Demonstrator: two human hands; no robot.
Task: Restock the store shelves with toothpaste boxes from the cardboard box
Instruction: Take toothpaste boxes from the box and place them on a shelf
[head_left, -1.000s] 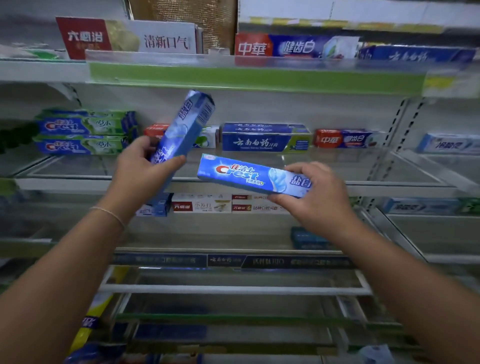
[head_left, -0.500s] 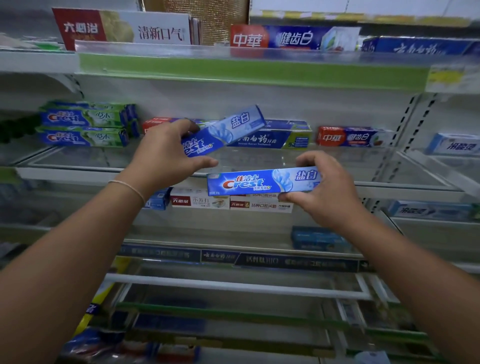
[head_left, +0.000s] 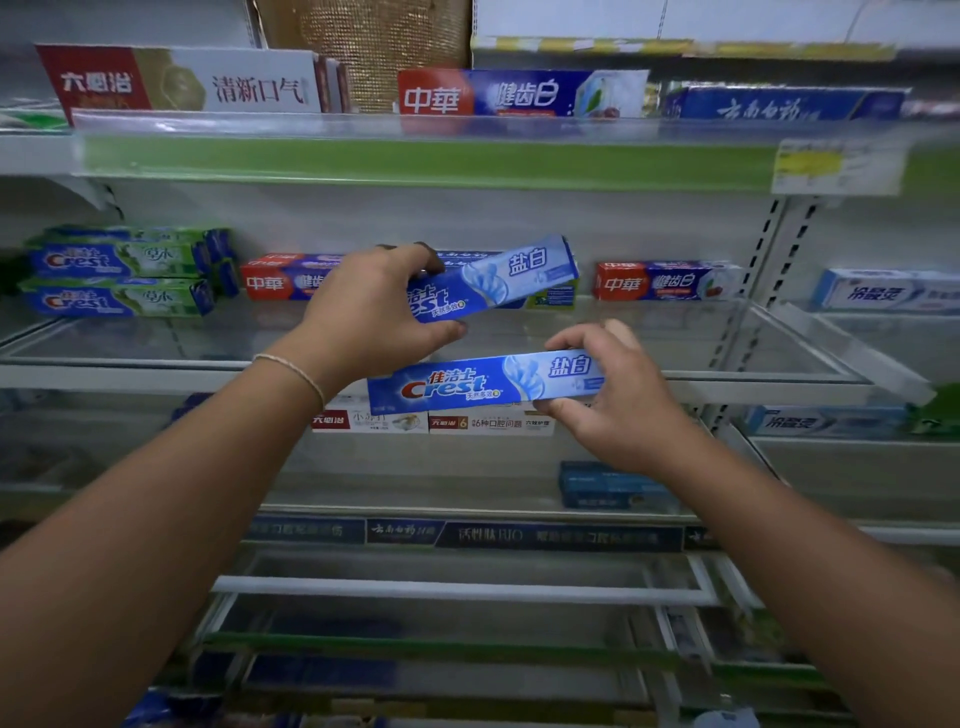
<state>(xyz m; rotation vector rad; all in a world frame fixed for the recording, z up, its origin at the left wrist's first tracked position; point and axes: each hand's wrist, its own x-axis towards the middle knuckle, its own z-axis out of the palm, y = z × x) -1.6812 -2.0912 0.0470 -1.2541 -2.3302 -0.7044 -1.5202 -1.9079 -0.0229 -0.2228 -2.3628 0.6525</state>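
Note:
My left hand (head_left: 371, 312) grips the left end of a blue Crest toothpaste box (head_left: 498, 280), held nearly level and tilted up to the right over the middle glass shelf (head_left: 156, 338). My right hand (head_left: 618, 400) holds the right end of a second blue Crest box (head_left: 483, 384), level, just below and in front of the shelf's front edge. The two boxes are apart, one above the other. The cardboard box is out of view.
Green-and-blue Crest boxes (head_left: 119, 275) are stacked at the shelf's left. Red-and-blue boxes (head_left: 665, 280) stand at the back, a white-blue one (head_left: 883, 291) far right. Above is a green-edged shelf (head_left: 415, 161) with more boxes. Lower shelves hold white boxes (head_left: 488, 423) and a dark blue one (head_left: 613, 486).
My left hand swung its box from steeply upright down to nearly level and moved it right, toward the shelf. The right hand's box levelled out and shifted slightly.

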